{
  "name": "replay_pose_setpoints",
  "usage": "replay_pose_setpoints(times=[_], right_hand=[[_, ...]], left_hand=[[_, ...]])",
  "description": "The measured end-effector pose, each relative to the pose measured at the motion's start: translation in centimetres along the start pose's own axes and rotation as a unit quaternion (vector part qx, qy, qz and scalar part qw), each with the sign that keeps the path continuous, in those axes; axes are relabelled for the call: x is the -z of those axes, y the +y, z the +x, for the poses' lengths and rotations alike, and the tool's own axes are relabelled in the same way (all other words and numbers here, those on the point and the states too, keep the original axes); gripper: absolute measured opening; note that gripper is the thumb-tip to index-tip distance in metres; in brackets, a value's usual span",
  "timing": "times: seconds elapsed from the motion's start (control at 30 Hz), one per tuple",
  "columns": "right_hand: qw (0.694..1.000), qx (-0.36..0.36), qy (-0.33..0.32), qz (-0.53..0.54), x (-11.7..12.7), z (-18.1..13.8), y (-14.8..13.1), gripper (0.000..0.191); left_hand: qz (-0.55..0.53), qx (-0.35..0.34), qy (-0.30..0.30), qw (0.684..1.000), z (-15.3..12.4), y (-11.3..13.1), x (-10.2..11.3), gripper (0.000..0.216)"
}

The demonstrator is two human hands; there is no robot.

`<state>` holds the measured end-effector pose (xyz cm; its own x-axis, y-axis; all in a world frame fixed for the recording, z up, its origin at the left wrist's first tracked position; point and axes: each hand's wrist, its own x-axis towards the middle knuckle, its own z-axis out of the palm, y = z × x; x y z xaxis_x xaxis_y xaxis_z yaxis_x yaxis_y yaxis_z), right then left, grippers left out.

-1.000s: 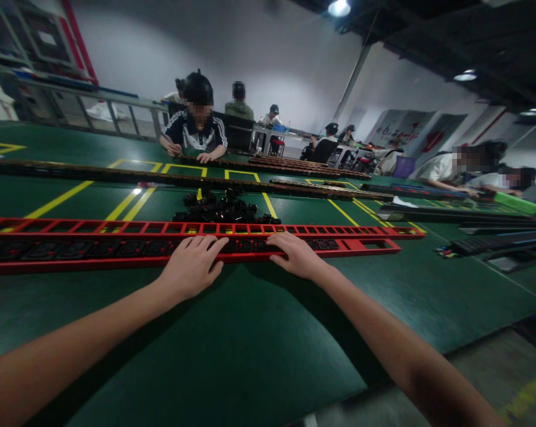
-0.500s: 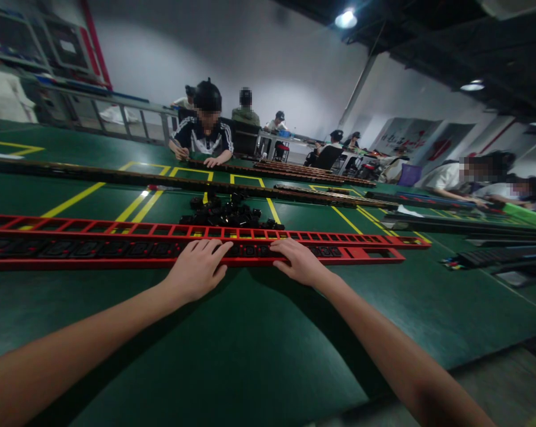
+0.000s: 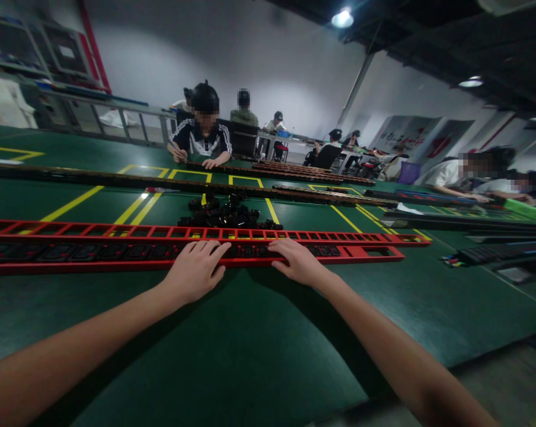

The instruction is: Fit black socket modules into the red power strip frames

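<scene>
Green tabletop [image 3: 232, 356] | red strip [image 3: 249, 260] under front of both hands [image 3: 195, 270] [image 3: 298, 261] | loosely curved, grip unclear

Head view, forward and down (tilted), close over green table [image 3: 254, 350]

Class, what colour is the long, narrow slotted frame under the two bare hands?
The long, narrow slotted frame is red, shown best in the head view.

Dim scene; 3 ceiling lamps [image 3: 343, 18] glowing; edges blurred.
</scene>
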<state>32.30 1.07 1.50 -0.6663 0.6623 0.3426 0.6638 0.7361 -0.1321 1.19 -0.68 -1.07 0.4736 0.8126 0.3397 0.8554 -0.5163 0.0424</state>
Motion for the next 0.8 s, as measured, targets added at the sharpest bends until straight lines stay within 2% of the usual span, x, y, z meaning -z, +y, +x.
replay_pose_setpoints(times=[0.53,0.67,0.8], right_hand=[[1.0,-0.016,-0.013,0.006,0.19,-0.05,-0.25,0.036],[0.998,-0.059,-0.007,0.009,0.16,-0.04,-0.35,0.049],[0.998,-0.05,-0.013,0.019,0.18,0.04,-0.44,0.037]], left_hand=[[0.008,0.004,-0.005,1.0,-0.1,-0.01,-0.08,0.056],[0.009,-0.001,-0.003,1.0,-0.06,-0.08,-0.09,0.057],[0.006,0.0,0.004,1.0,-0.06,-0.17,-0.23,0.057]])
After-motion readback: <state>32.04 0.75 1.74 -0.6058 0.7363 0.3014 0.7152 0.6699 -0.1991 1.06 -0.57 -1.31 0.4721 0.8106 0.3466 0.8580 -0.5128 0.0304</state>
